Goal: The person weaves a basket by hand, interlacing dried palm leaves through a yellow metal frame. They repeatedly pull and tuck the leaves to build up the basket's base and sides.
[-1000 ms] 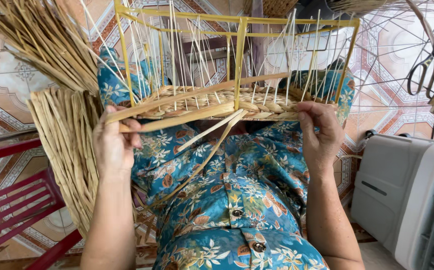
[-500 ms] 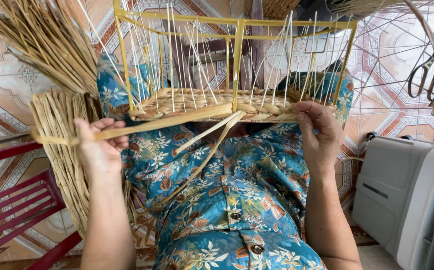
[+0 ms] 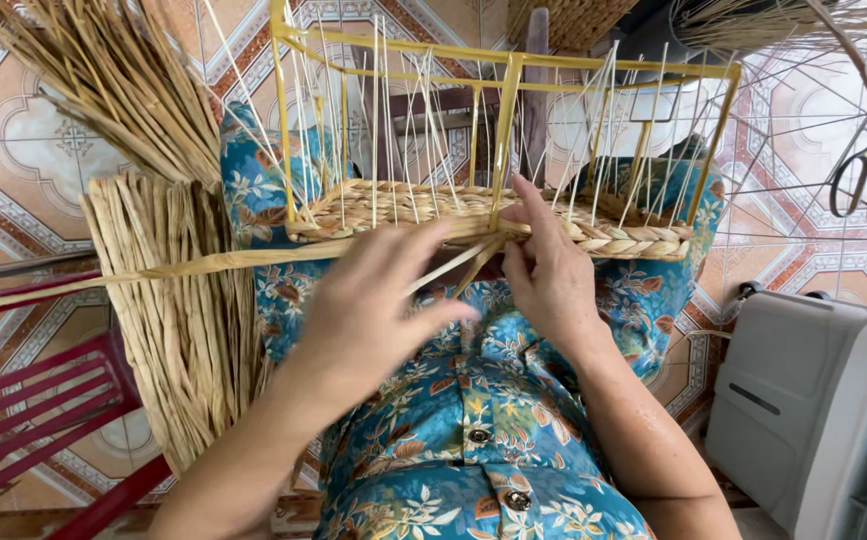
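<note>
Thin pale upright canes (image 3: 409, 130) inside yellow metal frame (image 3: 506, 120) crowd the space above both hands; only narrow slots between them. Flat straw strand (image 3: 154, 268) crosses left of left hand (image 3: 379, 310). Hanging straw bundle (image 3: 179, 310) blocks farther left. Grey plastic appliance (image 3: 814, 420) walls off right of right hand (image 3: 549, 275). Open lap below hands.

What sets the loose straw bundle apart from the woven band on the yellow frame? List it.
1. The straw bundle hangs as loose straight strips; the woven band is plaited tight.
2. The bundle runs up and down beside the lap; the band lies across the yellow frame.
3. The right hand touches the band; no hand touches the bundle.
Both are pale tan straw.
</note>
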